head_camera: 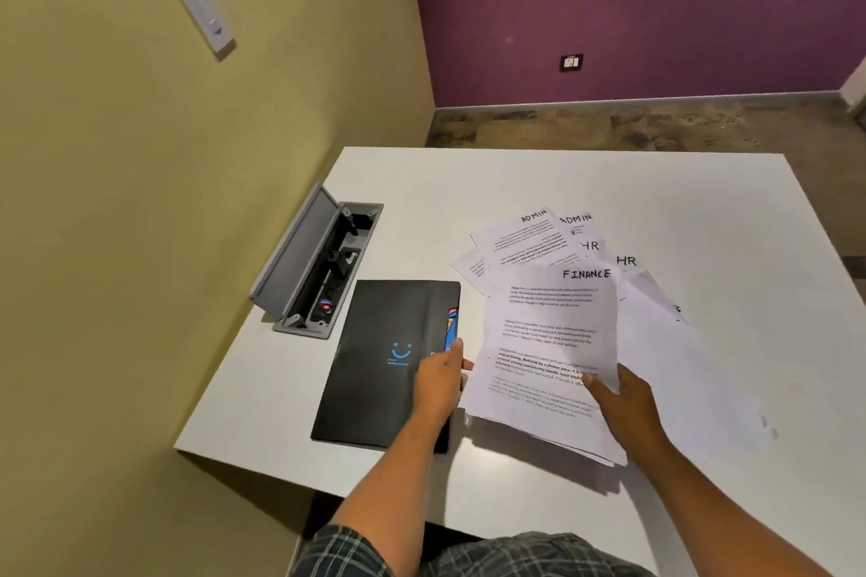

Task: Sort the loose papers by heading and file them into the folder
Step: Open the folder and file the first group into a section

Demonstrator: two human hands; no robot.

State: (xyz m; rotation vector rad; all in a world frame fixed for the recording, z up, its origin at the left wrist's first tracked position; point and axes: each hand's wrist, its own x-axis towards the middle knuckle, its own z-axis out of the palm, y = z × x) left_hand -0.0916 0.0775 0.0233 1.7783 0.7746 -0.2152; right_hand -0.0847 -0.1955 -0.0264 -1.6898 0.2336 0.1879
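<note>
A sheaf of white papers (548, 342) headed FINANCE is lifted off the white table (703, 201). My right hand (618, 398) grips its lower right edge, thumb on top. My left hand (440, 382) is at the sheaf's left edge, over the right side of the closed black folder (375, 365) with a blue smile logo; its fingers are hidden. Behind the sheaf more sheets lie fanned out: two headed ADMIN (529, 234) and two headed HR (625, 261). Further plain sheets (665, 342) spread to the right.
An open grey cable box (314, 267) with sockets is sunk into the table left of the folder. An olive wall runs close along the table's left side. A purple wall and a strip of floor lie beyond the far edge.
</note>
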